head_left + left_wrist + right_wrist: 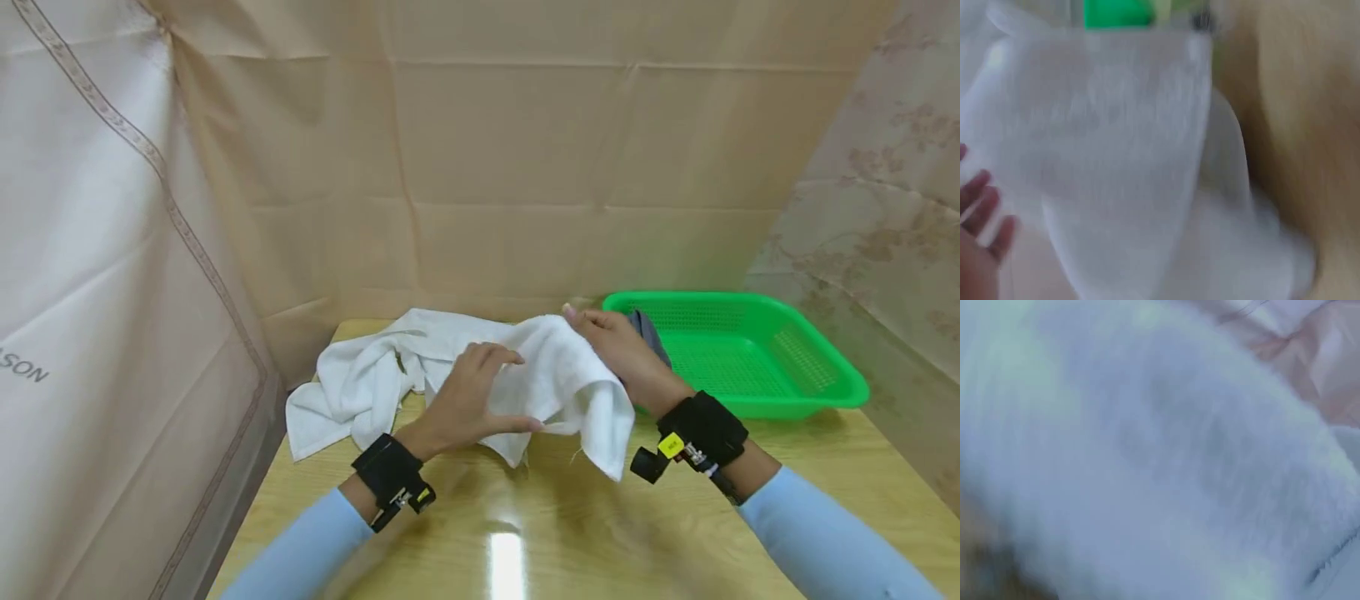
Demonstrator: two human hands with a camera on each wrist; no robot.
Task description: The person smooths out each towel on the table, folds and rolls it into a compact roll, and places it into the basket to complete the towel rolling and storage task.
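Both hands were on the white towel [450, 375], which sat bunched at the far left of the wooden table [675, 517], one end lifted clear of the surface. The left hand [468, 400] lay over the raised part, fingers curved across the top and thumb stretched out under the lower fold, so the cloth looked caught between thumb and fingers, probably to keep that end from sliding back onto the heap. The right hand [618, 350] came in from the right side, fingers gripping the top edge at the far corner, and a flap hung loose below it towards the near edge of the table. Holding two points apart like that likely kept the edge taut enough to find the corners.

The left wrist view was blurred: towel filling the frame, fingertips [982, 212] showing at the lower left edge. The right wrist view gave only white cloth, no fingers to judge.

Just right of the hands stood a green basket [817, 367], with a dark grey item [648, 333] draped over its left rim, partly hidden behind the right hand. Beige curtains [525, 167] closed off the far side.
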